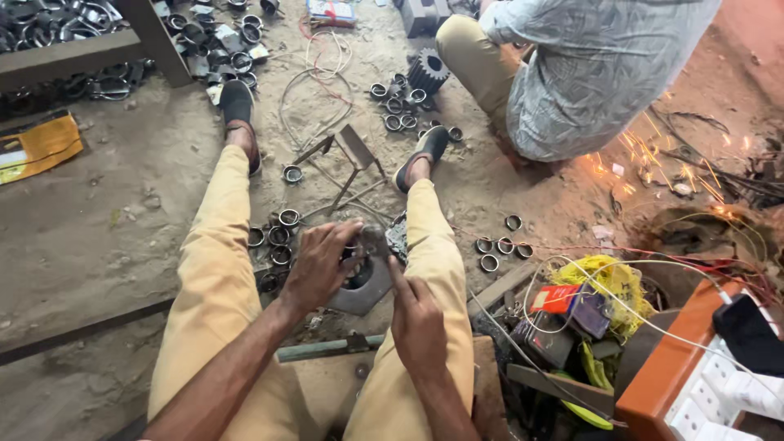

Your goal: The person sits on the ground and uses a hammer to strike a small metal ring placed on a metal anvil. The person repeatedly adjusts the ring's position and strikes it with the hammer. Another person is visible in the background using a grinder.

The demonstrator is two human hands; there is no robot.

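Grey steel plate [369, 287], flat on the ground between my knees. Head view: my left hand [320, 263] closed over a small round part [353, 253] seated on it; my right hand [418, 320], fingers curled, one fingertip touching the plate's edge. Best kept square and steadied. Loose metal rings [278, 235] just beside; a co-worker [588, 73] crouches by sparks [653, 155].

Metal rings [276, 237] left of hands
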